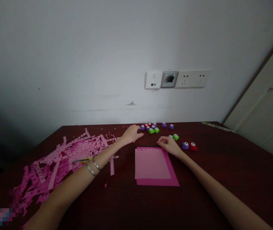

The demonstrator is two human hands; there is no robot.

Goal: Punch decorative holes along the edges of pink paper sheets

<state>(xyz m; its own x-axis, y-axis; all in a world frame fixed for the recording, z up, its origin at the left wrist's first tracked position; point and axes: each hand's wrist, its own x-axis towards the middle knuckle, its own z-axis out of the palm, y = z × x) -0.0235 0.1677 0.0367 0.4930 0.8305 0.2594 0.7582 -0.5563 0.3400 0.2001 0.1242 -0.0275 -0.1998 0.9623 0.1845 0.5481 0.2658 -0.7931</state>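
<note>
My left hand [131,134] is stretched over the back of the table, thumb and fingers apart. Its fingertips are at a small purple paper punch [142,127] on the edge of a cluster; whether they touch it I cannot tell. Closed fingers mark my right hand [170,145], at the far right corner of the stacked paper; anything between the fingertips is hidden. On top of that stack is a light pink sheet [152,164], with holes along its far edge. A darker pink sheet [174,180] shows beneath it.
Punched pink strips [64,156] are heaped at left, with a yellow cutter knife [82,160] on them. Green punches [151,131] stand among the cluster; a red punch [193,146] sits right of my right hand. A ruler-like strip [218,127] lies at the back right, near the wall [103,64].
</note>
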